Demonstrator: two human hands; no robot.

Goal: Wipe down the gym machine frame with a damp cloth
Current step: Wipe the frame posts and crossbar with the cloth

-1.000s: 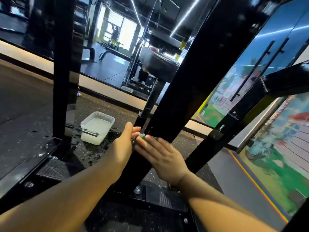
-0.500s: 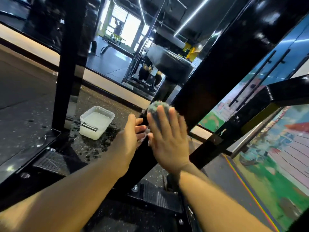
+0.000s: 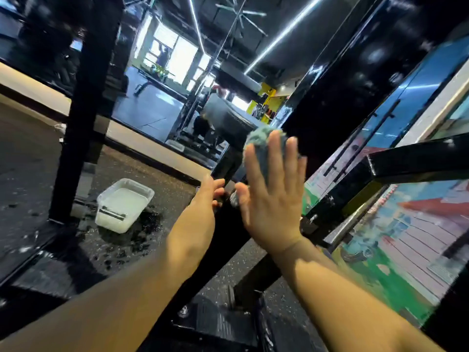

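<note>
The right hand (image 3: 271,199), fingers straight and spread, presses the blue-grey cloth (image 3: 261,139) flat against the slanted black frame beam (image 3: 342,97). The left hand (image 3: 203,199) rests loosely open at the beam's left side. A white tub (image 3: 121,207) sits on the wet speckled floor (image 3: 30,161). Beyond it is a mirror wall (image 3: 157,105), and a painted mural (image 3: 406,237) is to the right.

To my left a white translucent plastic tub (image 3: 124,207) of milky water, on black speckled rubber floor (image 3: 30,168), dark wet splashes (image 3: 146,224) beside it, colourful painted mural (image 3: 406,237) to my right.
</note>
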